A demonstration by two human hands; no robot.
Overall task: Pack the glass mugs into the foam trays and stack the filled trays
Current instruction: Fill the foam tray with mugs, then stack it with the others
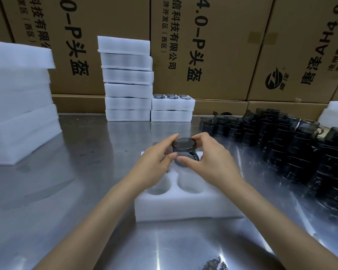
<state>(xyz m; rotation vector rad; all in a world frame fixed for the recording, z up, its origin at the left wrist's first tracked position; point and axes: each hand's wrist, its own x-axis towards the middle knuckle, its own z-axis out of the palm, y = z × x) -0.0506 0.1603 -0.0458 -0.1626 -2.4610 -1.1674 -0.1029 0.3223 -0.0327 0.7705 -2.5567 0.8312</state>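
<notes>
A white foam tray [185, 207] lies on the steel table in front of me, its two near round pockets open and bare. A dark smoked glass mug [183, 148] stands upright over a far pocket of that tray, handle toward me. My left hand [154, 168] holds the mug's left side with thumb and fingers. My right hand [213, 162] grips its right side and rim. A big pile of the same dark mugs [293, 151] fills the table's right side.
A tall stack of filled foam trays [127, 78] stands at the back, a shorter stack [173, 108] with mugs showing on top beside it. Spare foam trays [20, 106] are piled at the left. Cardboard boxes [209, 45] wall off the back.
</notes>
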